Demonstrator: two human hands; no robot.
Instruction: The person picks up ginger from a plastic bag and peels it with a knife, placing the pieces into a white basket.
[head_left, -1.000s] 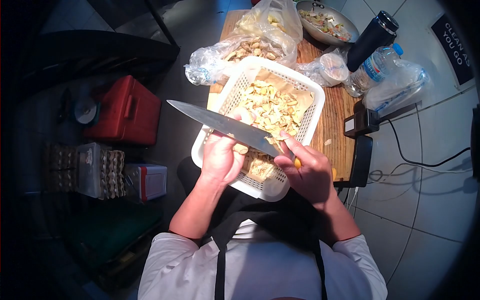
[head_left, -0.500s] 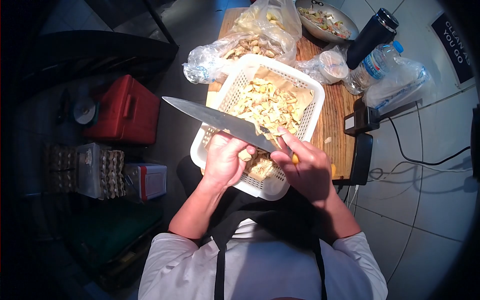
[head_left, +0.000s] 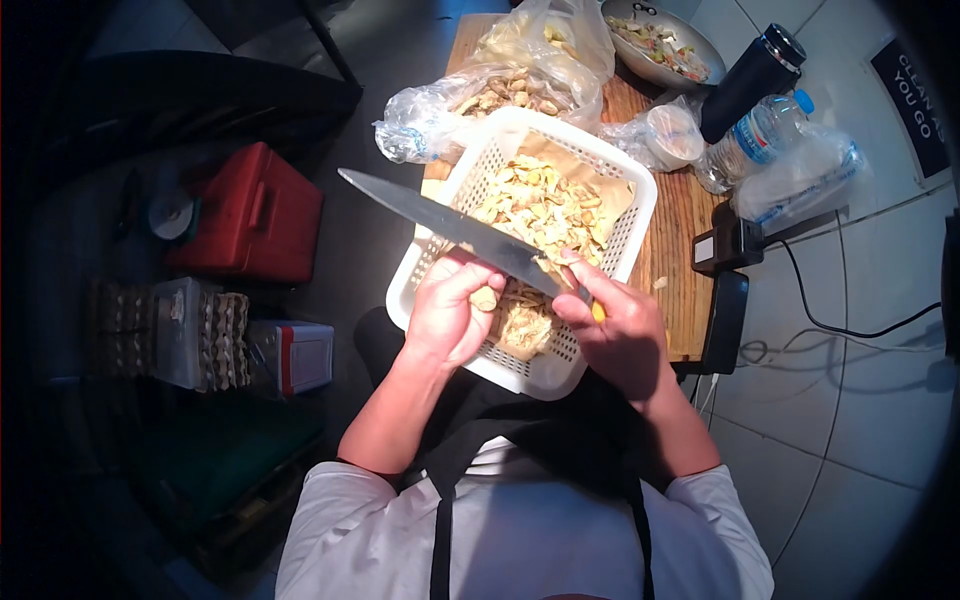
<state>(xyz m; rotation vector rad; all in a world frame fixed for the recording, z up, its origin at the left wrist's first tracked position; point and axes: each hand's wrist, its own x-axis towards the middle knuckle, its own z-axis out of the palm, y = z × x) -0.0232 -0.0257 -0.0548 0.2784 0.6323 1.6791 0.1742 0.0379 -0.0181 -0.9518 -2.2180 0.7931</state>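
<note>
A pale, round-ended piece, perhaps ginger [head_left: 484, 298], is held in my left hand [head_left: 446, 310], which is closed around it. My right hand [head_left: 622, 322] grips the knife [head_left: 440, 222] by its yellow handle, with the thumb and a finger near the blade's base. The wide blade slants up to the left, above the left fingers. Below both hands is a white perforated basket [head_left: 642, 215] lined with brown paper. Thin pale slices [head_left: 545, 205] lie in its far part, and more pale pieces [head_left: 522, 325] lie in the near part.
Beyond the basket are plastic bags of pale pieces [head_left: 515, 92] and a pan [head_left: 715, 62] of food. A dark flask [head_left: 752, 85], a water bottle [head_left: 755, 138] and a black socket box [head_left: 725, 245] stand at the right. A red box [head_left: 262, 220] is at the left.
The view has shifted slightly, with the basket and table items a little further right. The knife still slants over the basket, and both hands keep their holds.
</note>
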